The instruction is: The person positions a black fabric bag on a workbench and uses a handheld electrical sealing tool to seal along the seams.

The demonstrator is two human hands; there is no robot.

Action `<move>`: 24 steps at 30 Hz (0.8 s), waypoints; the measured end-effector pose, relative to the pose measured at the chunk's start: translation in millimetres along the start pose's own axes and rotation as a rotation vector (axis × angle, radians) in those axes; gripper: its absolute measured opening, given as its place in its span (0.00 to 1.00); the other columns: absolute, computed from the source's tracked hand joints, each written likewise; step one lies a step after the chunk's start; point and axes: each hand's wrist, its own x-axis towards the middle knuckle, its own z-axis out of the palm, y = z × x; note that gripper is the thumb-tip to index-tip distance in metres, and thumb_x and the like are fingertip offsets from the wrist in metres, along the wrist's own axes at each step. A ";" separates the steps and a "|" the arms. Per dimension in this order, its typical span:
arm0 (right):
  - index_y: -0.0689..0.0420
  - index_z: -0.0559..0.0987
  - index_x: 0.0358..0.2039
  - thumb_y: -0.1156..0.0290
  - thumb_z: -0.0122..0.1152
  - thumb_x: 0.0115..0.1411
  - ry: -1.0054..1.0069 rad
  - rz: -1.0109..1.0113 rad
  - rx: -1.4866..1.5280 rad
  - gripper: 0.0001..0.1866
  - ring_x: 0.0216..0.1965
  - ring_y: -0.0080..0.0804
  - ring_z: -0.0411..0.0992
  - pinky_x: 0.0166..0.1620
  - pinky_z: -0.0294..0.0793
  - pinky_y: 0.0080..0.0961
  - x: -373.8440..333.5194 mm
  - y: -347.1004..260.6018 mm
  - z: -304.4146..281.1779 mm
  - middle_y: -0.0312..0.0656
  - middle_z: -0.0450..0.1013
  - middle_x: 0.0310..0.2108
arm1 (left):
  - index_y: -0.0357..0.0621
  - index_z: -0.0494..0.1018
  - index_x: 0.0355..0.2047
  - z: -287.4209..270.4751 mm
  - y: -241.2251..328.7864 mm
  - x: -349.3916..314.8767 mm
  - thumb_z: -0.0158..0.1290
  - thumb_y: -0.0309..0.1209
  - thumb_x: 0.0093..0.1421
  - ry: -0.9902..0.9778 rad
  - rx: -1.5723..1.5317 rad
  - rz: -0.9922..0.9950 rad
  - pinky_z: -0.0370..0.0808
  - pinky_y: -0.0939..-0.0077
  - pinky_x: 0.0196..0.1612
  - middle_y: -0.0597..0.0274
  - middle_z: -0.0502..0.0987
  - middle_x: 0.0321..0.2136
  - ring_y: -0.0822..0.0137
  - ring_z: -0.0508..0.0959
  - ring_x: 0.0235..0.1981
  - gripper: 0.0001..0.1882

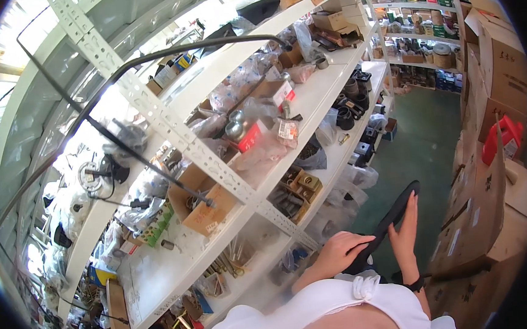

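You grasp a long, flat, matte-black strip with a rounded tip point(392, 216) in both hands, your left hand point(343, 252) bent over its lower part, your right hand point(406, 231) holding near the tip; it slants in the air beyond the front edge of the white metal shelf point(141, 289); along that edge sits an open brown cardboard box point(219, 211).

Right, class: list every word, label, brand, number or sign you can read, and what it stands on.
None reads clearly enough to quote.
Brown carton, right: dark characters, too blurred.
Red jug: labelled, print too small.
Clear bag, centre: labelled, print too small.
Open box, left of centre: reddish print, blurred.
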 end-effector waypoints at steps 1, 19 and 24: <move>0.61 0.48 0.57 0.81 0.53 0.43 0.027 0.005 0.005 0.40 0.58 0.53 0.47 0.57 0.48 0.35 8.2 3.9 0.1 0.59 0.48 0.56 | 0.45 0.74 0.35 2.4 -5.9 10.6 0.51 0.25 0.49 -0.006 0.003 0.010 0.67 0.70 0.33 0.57 0.75 0.26 0.58 0.72 0.28 0.11; 0.66 0.49 0.55 0.69 0.57 0.42 0.101 -0.394 -0.111 0.41 0.60 0.50 0.42 0.58 0.39 0.46 235.5 -16.7 118.0 0.53 0.49 0.56 | 0.38 0.70 0.30 -45.7 -128.1 161.2 0.44 0.20 0.54 0.658 0.099 -0.091 0.66 0.76 0.35 0.58 0.72 0.29 0.62 0.71 0.32 0.05; 0.65 0.52 0.55 0.56 0.54 0.48 -0.063 -0.604 -0.089 0.39 0.59 0.44 0.46 0.58 0.41 0.44 316.8 -37.1 206.0 0.53 0.52 0.55 | 0.41 0.69 0.43 -68.2 -161.3 194.6 0.42 0.25 0.56 0.791 0.553 -0.233 0.60 0.69 0.46 0.57 0.71 0.38 0.59 0.65 0.42 0.14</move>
